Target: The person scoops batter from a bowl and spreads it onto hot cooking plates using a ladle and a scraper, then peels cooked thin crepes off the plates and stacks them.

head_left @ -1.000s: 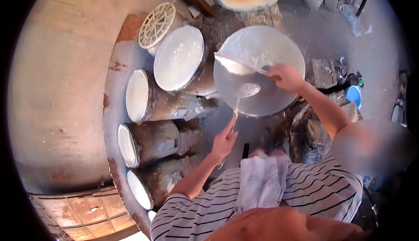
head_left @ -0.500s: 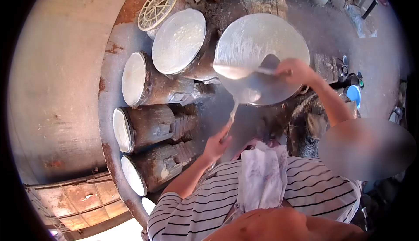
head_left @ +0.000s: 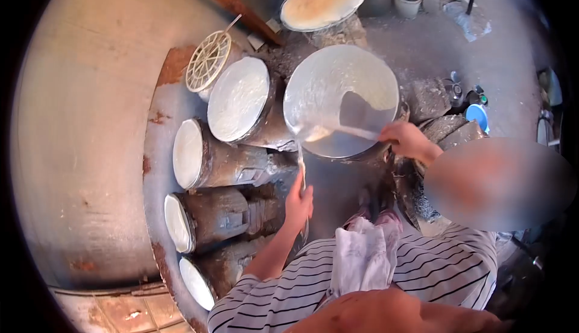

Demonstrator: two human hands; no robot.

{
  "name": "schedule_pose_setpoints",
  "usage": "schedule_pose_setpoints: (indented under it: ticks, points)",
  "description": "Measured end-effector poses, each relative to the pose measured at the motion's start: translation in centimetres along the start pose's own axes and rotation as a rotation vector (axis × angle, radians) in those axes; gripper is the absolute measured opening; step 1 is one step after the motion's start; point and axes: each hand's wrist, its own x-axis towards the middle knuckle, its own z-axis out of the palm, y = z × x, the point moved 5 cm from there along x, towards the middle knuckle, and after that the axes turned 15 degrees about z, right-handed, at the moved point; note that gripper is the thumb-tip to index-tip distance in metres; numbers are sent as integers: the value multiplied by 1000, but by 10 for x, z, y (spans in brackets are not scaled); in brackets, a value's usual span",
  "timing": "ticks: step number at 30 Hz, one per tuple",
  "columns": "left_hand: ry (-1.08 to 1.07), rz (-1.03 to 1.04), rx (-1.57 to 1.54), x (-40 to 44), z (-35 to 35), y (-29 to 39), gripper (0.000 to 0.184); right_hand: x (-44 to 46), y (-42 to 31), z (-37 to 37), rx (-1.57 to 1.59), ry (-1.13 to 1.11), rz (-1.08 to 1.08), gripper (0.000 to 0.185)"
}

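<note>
A large round metal griddle (head_left: 368, 73) lies in front of me, coated with a pale wet layer except for a dark bare patch right of its middle. My right hand (head_left: 405, 140) is closed on the end of a long thin scraper (head_left: 356, 131), which lies across the near part of the griddle with white batter against it. My left hand (head_left: 298, 203) is wrapped round the handle of a ladle (head_left: 300, 158). The ladle's bowl is blurred at the griddle's near left edge, close to the scraper's far end.
Several drum stoves with pale-coated tops (head_left: 238, 99) curve down the left side. A round slatted rack (head_left: 208, 60) stands behind them. At the back are a browned round sheet (head_left: 322, 1) and a bucket (head_left: 407, 0). A blue bowl (head_left: 476, 117) and firewood are at right.
The batter coating now reaches round more of the griddle. My right hand has drawn the scraper toward the near edge, and the ladle has moved left to the rim. The view has shifted.
</note>
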Motion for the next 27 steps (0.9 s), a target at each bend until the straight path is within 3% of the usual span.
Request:
schedule_pose_setpoints:
  ticks: [2,4,8,10,12,16,20,23,27]
  points:
    - [-38,50,-43,6,-6,4,53,-17,10,-2,122,42,11,37]
    - [-37,37,-101,10,-7,11,54,-16,11,-4,130,254,168,37]
    - [50,166,-223,23,-22,36,56,-47,-41,38,-121,267,1,29]
    - [61,301,-261,4,-62,64,57,-84,-50,59,-90,282,120,30]
    - [85,504,-82,1,-111,67,57,-85,-66,106,311,388,367,31]
    - [56,608,-255,-6,-157,57,57,40,-155,243,1214,243,580,32]
    - [-12,699,-352,-8,-201,39,59,99,-151,343,1486,477,603,30]
    - [-39,592,-379,-32,-238,30,58,39,-176,352,1714,553,720,31]
    - [-84,590,-416,-31,-245,36,58,-6,-178,321,1689,725,748,32]
